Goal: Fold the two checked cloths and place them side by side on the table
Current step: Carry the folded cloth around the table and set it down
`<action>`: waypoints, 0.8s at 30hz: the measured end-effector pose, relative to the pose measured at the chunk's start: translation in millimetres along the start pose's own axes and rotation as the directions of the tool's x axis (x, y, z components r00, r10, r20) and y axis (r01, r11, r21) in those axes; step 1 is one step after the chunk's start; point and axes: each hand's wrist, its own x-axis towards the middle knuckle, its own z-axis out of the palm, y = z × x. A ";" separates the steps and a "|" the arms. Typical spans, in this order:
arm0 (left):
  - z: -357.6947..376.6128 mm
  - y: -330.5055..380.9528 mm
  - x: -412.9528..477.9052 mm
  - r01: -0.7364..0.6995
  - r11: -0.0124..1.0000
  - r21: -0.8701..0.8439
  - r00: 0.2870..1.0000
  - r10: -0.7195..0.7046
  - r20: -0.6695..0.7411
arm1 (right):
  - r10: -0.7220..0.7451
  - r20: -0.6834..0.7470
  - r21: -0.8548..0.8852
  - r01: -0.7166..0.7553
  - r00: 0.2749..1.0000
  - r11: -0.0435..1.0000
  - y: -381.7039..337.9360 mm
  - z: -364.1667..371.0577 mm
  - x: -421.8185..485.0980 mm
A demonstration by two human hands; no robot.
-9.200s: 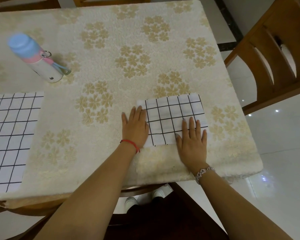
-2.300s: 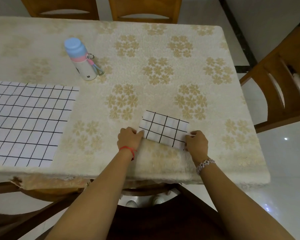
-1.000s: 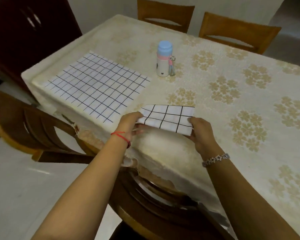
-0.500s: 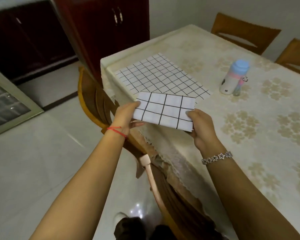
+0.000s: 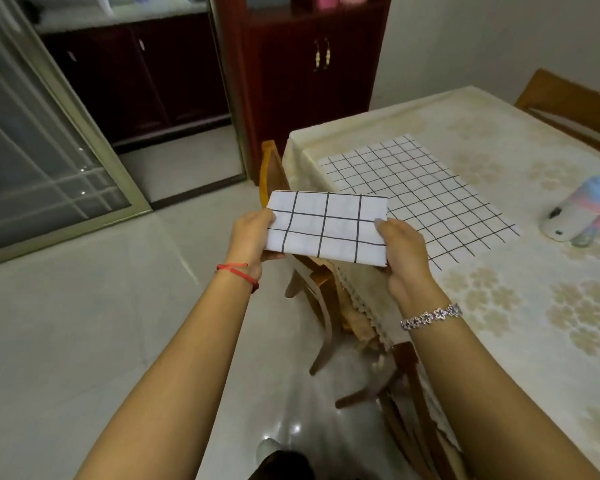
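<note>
Dining room: glossy pale tiled floor (image 5: pixel 84 323) with bright spots of reflected light (image 5: pixel 295 429), a plain light wall (image 5: pixel 482 39), and a tall dark red-brown cabinet (image 5: pixel 309 81) with paired brass handles. To its left, low dark cupboards (image 5: pixel 136 81) stand beyond a pale-framed sliding glass door (image 5: pixel 32 150). A dining table (image 5: pixel 361 133) under a cream floral tablecloth (image 5: pixel 586 317) has one wooden chair (image 5: pixel 271 168) at its near end and a second chair (image 5: pixel 568 105) on its far side.

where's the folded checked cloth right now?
Head view, centre: the folded white cloth with black checks is held between left hand and right hand over a wooden chair, just left of the unfolded checked cloth on the table.
</note>
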 end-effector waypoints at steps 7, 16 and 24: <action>-71.5 2.9 23.3 -0.030 0.999 -0.014 0.997 0.029 -0.068 | 0.036 0.105 -0.033 -0.033 0.994 0.999 6.3 80.0 -10.4; -144.2 6.0 46.0 -0.098 0.993 -0.070 0.971 0.080 -0.225 | 0.116 0.232 -0.081 -0.099 0.966 0.992 18.5 169.0 -4.3; -188.8 18.6 91.6 -0.108 0.989 -0.098 0.940 0.070 -0.333 | 0.092 0.272 -0.109 -0.064 0.958 0.992 30.8 240.9 22.5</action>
